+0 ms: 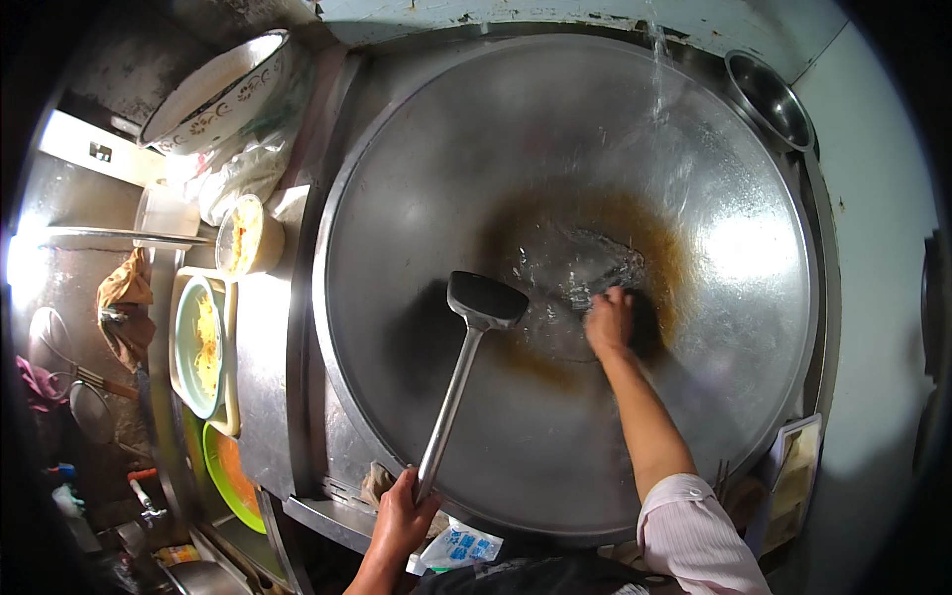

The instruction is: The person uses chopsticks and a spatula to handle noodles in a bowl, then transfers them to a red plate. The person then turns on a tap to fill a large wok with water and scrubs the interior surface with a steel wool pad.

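My left hand (401, 510) grips the handle end of a long metal wok spatula (456, 387) at the front rim. Its broad dark blade (487, 297) is raised over the left part of a very large steel wok (550, 461). Deep in the wok, my right hand (611, 320) reaches down with curled fingers beside the pool of water (576, 279) at the bottom. What its fingers hold, if anything, is hidden. Brown residue (666, 245) rings the pool. From the far rim a stream of water (657, 67) runs down the wok's wall.
A steel bowl (773, 100) stands at the far right rim. To the left are a patterned enamel basin (216, 104), a plastic tub of food (251, 236), a pale green bowl of yellow shreds (201, 346) and a green basin (234, 476). A printed plastic bag (461, 547) lies near the front rim.
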{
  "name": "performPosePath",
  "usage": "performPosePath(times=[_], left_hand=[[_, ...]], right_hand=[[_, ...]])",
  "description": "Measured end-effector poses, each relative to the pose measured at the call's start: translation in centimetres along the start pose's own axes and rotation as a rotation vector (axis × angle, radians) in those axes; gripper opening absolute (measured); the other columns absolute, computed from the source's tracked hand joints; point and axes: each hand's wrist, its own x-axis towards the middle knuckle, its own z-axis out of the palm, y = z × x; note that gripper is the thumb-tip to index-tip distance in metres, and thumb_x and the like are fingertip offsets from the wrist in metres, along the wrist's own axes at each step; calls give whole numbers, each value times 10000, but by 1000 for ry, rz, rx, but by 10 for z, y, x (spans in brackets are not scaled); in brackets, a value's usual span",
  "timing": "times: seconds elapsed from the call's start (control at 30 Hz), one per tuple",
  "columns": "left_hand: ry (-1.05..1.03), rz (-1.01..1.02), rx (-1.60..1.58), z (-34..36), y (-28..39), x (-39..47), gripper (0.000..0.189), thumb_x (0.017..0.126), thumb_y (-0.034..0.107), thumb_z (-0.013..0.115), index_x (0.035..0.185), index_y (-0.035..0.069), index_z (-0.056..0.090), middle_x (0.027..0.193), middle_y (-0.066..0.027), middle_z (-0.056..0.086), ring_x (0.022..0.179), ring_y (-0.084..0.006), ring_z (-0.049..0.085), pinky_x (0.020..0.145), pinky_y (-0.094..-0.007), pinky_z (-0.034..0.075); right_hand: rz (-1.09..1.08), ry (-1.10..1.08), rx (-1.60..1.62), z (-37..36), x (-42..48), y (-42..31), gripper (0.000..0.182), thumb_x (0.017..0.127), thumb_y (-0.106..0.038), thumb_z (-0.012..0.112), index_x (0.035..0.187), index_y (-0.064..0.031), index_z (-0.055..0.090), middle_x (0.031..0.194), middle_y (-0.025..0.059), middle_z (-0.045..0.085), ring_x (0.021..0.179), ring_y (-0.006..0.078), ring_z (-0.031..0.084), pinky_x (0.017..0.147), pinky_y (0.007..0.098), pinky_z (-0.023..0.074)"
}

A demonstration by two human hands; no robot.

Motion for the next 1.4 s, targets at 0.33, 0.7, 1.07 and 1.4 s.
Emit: performPosePath(times=[0.33,0.7,1.07,1.4], left_hand=[[-62,-38,20,7,14,-11,255,736,155,645,876,-28,535,681,-95,550,656,-125,504,597,-294,420],[-193,-152,-171,11,-15,-29,263,752,154,662,879,-19,509,630,-19,467,598,-88,436,531,-259,374],[-130,-155,151,2,-7,-44,273,775,181,659,912,-10,520,652,-158,539,597,-205,520,592,-333,423],[-88,-4,297,6,-18,-42,230,783,185,613,887,39,469,697,-214,576,700,-424,560,588,-454,426]], right_hand=[[-421,234,601,-84,-58,-141,258,717,-222,650,898,-43,614,1082,87,506,1008,281,467,856,413,341],[-272,153,61,-37,51,-4,199,840,-184,535,895,5,569,877,157,565,855,270,550,749,353,438],[-111,-118,809,-13,-24,-49,337,732,-50,629,1061,-12,569,951,94,565,909,199,543,821,304,423],[-492,-352,760,-50,-46,-137,256,767,-249,658,834,-5,621,839,91,527,780,242,526,703,333,426]])
